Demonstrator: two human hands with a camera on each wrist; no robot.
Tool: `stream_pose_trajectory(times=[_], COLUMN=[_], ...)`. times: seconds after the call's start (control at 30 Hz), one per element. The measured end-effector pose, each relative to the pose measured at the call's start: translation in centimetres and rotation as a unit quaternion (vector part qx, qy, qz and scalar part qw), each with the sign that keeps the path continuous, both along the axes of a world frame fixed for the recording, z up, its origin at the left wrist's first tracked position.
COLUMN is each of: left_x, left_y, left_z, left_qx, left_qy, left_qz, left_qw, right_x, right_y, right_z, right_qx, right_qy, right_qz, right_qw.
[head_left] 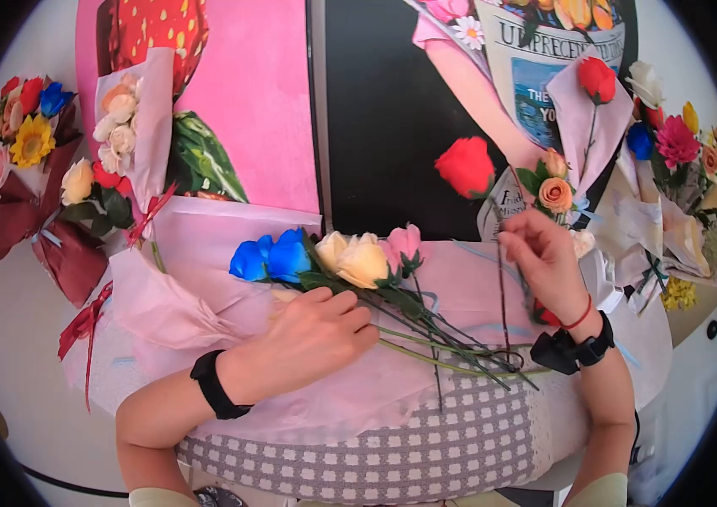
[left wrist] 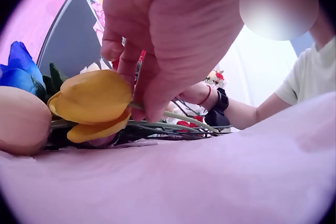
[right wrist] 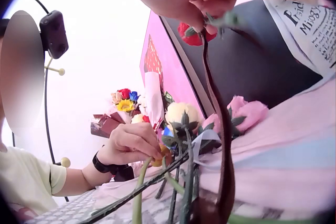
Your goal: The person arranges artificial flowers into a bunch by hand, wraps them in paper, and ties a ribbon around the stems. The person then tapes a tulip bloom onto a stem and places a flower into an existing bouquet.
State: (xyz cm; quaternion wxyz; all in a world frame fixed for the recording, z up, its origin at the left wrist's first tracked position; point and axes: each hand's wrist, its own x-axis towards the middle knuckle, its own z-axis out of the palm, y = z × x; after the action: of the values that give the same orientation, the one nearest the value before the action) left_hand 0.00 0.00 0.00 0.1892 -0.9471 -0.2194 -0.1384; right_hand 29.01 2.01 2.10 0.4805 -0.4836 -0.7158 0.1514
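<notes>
My right hand (head_left: pixel 544 258) is raised over the right side of the table and pinches the stem of a red rose (head_left: pixel 464 167), bloom up to the left. Below these fingers hangs a thin dark brown strip (right wrist: pixel 223 145), reaching down to the laid stems. My left hand (head_left: pixel 316 329) is low over the lying flowers, its fingertips pinching the green stem of a yellow tulip (left wrist: pixel 94 98) just under the bloom. Beside that lies a pale peach bloom (left wrist: pixel 23 121). Blue roses (head_left: pixel 272 256), cream roses (head_left: pixel 354 260) and pink flowers (head_left: pixel 402 247) lie beyond this hand.
Pink wrapping paper (head_left: pixel 451 291) covers much of the checked cloth (head_left: pixel 358 460). A paper-wrapped bunch of pale roses (head_left: pixel 119 127) and a dark red bouquet (head_left: pixel 33 182) stand left. More bouquets (head_left: pixel 671 177) stand right. Pink and black pictures (head_left: pixel 253 93) rise behind.
</notes>
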Motion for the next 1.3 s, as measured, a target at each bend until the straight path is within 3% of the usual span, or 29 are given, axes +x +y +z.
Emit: stream_pose_trajectory(times=[0.07, 0.13, 0.2, 0.27, 0.33, 0.4, 0.47, 0.53, 0.57, 0.7, 0.77, 0.9, 1.0, 1.07, 1.1, 1.17, 1.23, 1.3], left_x=[0.1, 0.2, 0.1, 0.1, 0.1, 0.0, 0.1, 0.0, -0.1, -0.4, -1.4, -2.5, -3.8, -4.4, -4.4, -4.2, -3.0, -1.6], left_y=[0.1, 0.1, 0.0, -0.1, 0.0, 0.2, 0.3, 0.7, 1.0, 2.0, 1.8, 2.2, 2.6, 2.6, 2.6, 2.7, 2.3, 1.5], left_z=[-0.1, -0.2, -0.2, -0.1, -0.1, -0.1, 0.2, 0.1, 0.2, 1.1, 2.2, 2.5, 3.4, 4.9, 4.9, 4.4, 3.3, 1.9], left_qx=[-0.004, 0.001, 0.004, 0.009, 0.01, 0.007, 0.027, 0.031, 0.045, 0.061, -0.039, -0.084, -0.058, -0.191, -0.19, -0.205, -0.216, -0.194], left_qy=[-0.002, -0.003, -0.005, -0.001, -0.014, -0.022, -0.069, -0.1, -0.133, -0.221, -0.208, -0.165, -0.16, -0.129, -0.129, -0.12, -0.065, 0.017], left_qz=[-0.013, -0.011, -0.006, -0.005, 0.001, 0.001, 0.041, 0.032, 0.026, 0.033, 0.113, 0.151, 0.183, 0.188, 0.188, 0.001, 0.002, 0.008], left_qw=[1.0, 1.0, 1.0, 1.0, 1.0, 1.0, 0.996, 0.994, 0.99, 0.973, 0.971, 0.971, 0.968, 0.955, 0.955, 0.971, 0.974, 0.981], right_x=[-0.8, -1.7, -2.1, -3.0, -4.0, -5.0, -6.3, -7.2, -7.5, -6.4, -6.3, -6.4, -6.4, -5.6, -5.3, -5.3, -5.4, -5.9], right_y=[-0.3, -0.5, 0.1, 0.1, -0.3, -1.1, -2.2, -3.6, -3.7, -2.4, -2.8, -3.2, -2.8, -2.5, -2.3, -2.1, -2.2, -2.1], right_z=[1.0, 1.6, 0.5, -0.1, 0.6, 1.5, 1.5, 0.1, -1.1, -1.9, -1.5, -1.1, -1.1, -1.8, -1.6, -1.0, -0.9, -1.4], right_qx=[0.013, 0.047, 0.034, 0.098, 0.086, 0.017, 0.0, 0.027, 0.035, 0.03, 0.013, 0.002, 0.008, 0.024, 0.017, -0.017, -0.052, 0.028], right_qy=[-0.002, -0.204, -0.252, -0.324, -0.303, -0.243, -0.27, -0.384, -0.406, -0.408, -0.374, -0.403, -0.437, -0.498, -0.482, -0.46, -0.437, -0.349], right_qz=[0.018, -0.024, -0.01, -0.031, 0.001, 0.133, 0.168, 0.191, 0.16, 0.104, 0.16, 0.153, 0.138, 0.045, 0.048, 0.066, 0.082, 0.133], right_qw=[1.0, 0.977, 0.967, 0.94, 0.949, 0.961, 0.948, 0.903, 0.899, 0.906, 0.913, 0.903, 0.889, 0.866, 0.875, 0.885, 0.894, 0.927])
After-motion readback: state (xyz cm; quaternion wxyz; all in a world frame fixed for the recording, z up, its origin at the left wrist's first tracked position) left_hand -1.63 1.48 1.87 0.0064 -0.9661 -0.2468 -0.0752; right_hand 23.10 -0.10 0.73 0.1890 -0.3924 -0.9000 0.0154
